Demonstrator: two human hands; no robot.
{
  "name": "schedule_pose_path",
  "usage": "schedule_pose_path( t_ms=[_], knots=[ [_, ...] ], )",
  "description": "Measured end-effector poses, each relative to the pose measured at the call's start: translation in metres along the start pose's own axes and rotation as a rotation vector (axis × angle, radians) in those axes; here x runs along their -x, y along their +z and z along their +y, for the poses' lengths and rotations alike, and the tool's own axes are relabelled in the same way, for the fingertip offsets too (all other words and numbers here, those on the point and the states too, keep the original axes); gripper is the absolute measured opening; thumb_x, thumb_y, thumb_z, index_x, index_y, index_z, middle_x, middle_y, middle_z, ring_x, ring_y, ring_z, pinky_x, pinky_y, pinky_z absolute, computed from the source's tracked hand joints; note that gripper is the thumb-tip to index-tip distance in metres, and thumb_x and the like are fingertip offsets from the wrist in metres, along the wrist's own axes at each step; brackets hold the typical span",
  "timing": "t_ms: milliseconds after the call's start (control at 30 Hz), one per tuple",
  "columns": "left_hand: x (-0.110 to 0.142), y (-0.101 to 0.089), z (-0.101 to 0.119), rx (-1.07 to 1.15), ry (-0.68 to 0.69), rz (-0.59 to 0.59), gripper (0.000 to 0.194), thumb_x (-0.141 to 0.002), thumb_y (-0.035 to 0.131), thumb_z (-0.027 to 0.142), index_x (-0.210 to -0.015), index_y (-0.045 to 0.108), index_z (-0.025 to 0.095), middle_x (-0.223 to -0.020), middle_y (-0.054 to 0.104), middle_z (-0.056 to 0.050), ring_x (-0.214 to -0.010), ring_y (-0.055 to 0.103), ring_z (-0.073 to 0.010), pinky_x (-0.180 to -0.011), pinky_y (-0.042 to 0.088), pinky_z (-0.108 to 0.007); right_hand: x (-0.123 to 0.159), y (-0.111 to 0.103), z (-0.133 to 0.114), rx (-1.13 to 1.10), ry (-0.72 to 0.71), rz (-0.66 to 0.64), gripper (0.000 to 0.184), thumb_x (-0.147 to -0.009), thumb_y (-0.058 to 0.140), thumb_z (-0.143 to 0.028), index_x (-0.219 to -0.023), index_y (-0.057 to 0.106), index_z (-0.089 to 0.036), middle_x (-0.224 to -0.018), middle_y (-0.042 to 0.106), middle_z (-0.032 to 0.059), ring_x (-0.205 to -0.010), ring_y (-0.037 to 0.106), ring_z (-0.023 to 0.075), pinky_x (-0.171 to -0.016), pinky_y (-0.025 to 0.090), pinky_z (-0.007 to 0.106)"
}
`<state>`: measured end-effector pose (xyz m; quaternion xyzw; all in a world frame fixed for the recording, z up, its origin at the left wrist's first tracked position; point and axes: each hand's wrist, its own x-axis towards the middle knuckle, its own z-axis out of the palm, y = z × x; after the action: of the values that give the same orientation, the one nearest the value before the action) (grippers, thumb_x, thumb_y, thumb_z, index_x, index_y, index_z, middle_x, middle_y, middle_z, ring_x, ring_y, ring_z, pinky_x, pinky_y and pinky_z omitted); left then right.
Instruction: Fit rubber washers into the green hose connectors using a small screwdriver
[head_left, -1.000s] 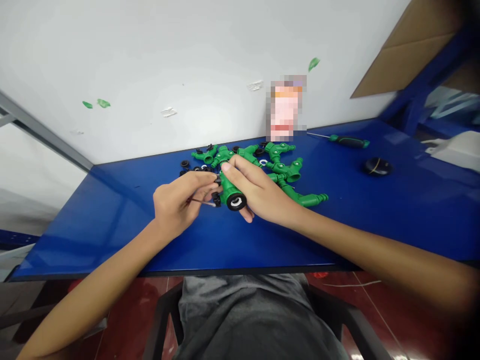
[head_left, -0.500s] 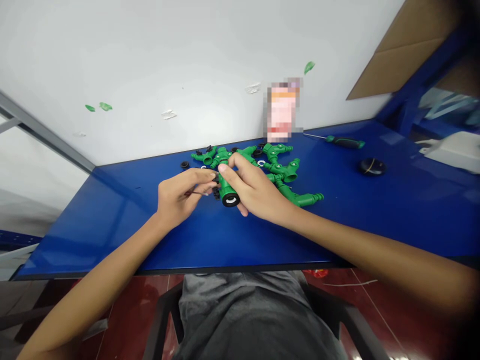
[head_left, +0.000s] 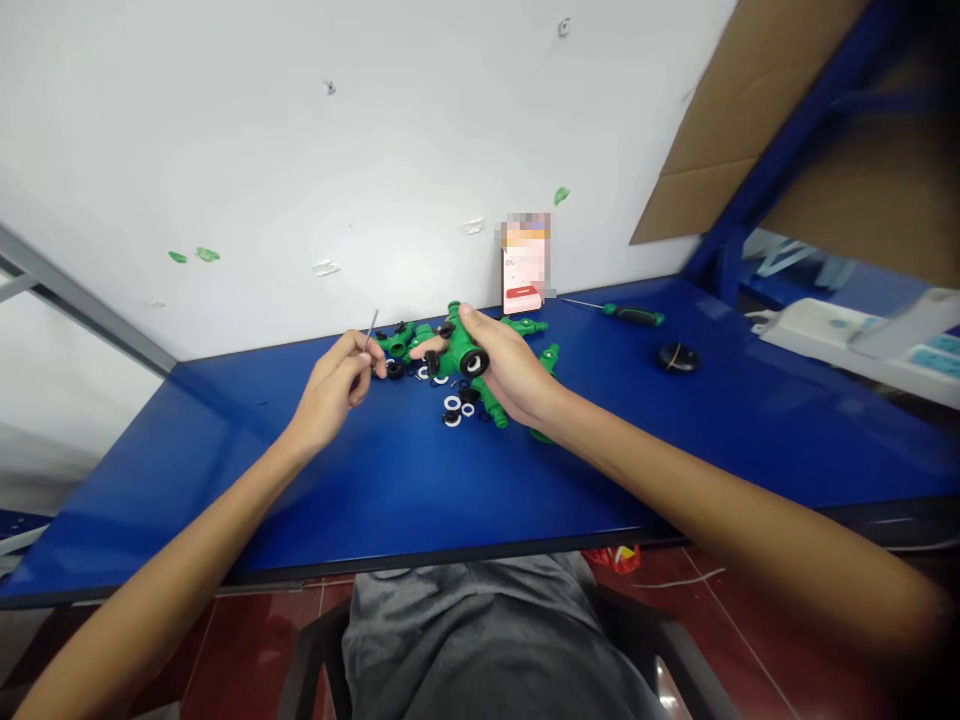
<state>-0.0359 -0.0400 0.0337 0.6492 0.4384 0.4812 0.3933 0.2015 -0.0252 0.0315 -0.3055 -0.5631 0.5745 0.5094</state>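
My right hand [head_left: 504,372] is closed round a green plastic fitting [head_left: 459,357] with a black ring at its open end, held just above the blue table [head_left: 225,470]. My left hand [head_left: 335,385] pinches a thin metal pin [head_left: 370,329] that points upward, a little left of the fitting. More green fittings [head_left: 405,341] lie behind the hands. Small black and white rings [head_left: 455,408] are scattered under the fitting.
A green-handled screwdriver [head_left: 628,315] lies at the back right, with a black round object [head_left: 678,357] near it. A small box [head_left: 524,263] stands against the white wall. Cardboard [head_left: 720,130] and a blue frame rise at the right, beside a white power strip [head_left: 847,335].
My left hand has pulled away to the left from the fitting, with the pin now pointing up. The right hand has turned the fitting. The camera has tilted, shifting the scene.
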Motion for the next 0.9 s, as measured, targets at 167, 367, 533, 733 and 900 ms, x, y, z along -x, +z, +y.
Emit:
schedule_pose_path(
  t_ms=[167,367,533,733,900],
  knots=[
    [-0.014,0.013,0.001,-0.149,0.083,-0.087,0.018,-0.092,0.075,0.035,-0.101,0.071,0.02,-0.086,0.068,-0.002,-0.061,0.048,-0.0091,-0.05,0.033,-0.022,-0.008,-0.006,0.009,0.053,-0.035,0.16,0.06,-0.093,0.062,-0.087,-0.096,0.06,-0.027,-0.089,0.077,0.0075,-0.095,0.071,0.028,-0.081,0.06,0.044],
    [0.0,0.027,-0.006,-0.054,0.138,-0.015,0.033,-0.094,0.08,0.051,-0.107,0.075,0.021,-0.103,0.078,-0.006,-0.082,0.067,-0.0145,-0.058,0.044,-0.024,0.002,0.002,0.008,0.298,-0.302,0.127,0.054,-0.097,0.066,-0.079,-0.093,0.054,-0.026,-0.089,0.062,0.0014,-0.086,0.06,0.0194,-0.076,0.05,0.035],
    [0.006,0.027,-0.004,0.051,0.121,0.005,0.04,-0.087,0.088,0.057,-0.097,0.074,0.021,-0.1,0.078,-0.006,-0.086,0.071,-0.016,-0.058,0.046,-0.024,0.012,0.007,0.003,0.379,-0.379,0.07,0.05,-0.102,0.062,-0.074,-0.095,0.052,-0.026,-0.089,0.056,0.0002,-0.08,0.054,0.0173,-0.071,0.044,0.033],
    [0.005,0.023,-0.01,0.153,0.035,-0.036,0.038,-0.088,0.089,0.054,-0.1,0.072,0.022,-0.082,0.068,0.002,-0.045,0.033,-0.0019,-0.041,0.019,-0.024,0.013,0.006,0.004,0.425,-0.423,0.048,0.045,-0.104,0.062,-0.069,-0.096,0.054,-0.026,-0.087,0.054,0.0,-0.078,0.053,0.0174,-0.07,0.045,0.033],
    [0.0,0.018,-0.011,0.189,-0.055,-0.133,0.042,-0.088,0.088,0.055,-0.106,0.068,0.022,-0.076,0.06,0.004,-0.042,0.022,-0.0017,-0.04,0.012,-0.025,0.009,0.004,0.004,0.33,-0.374,-0.048,0.046,-0.101,0.065,-0.073,-0.101,0.062,-0.027,-0.1,0.069,0.0043,-0.1,0.068,0.0241,-0.091,0.056,0.04]
  ],
)
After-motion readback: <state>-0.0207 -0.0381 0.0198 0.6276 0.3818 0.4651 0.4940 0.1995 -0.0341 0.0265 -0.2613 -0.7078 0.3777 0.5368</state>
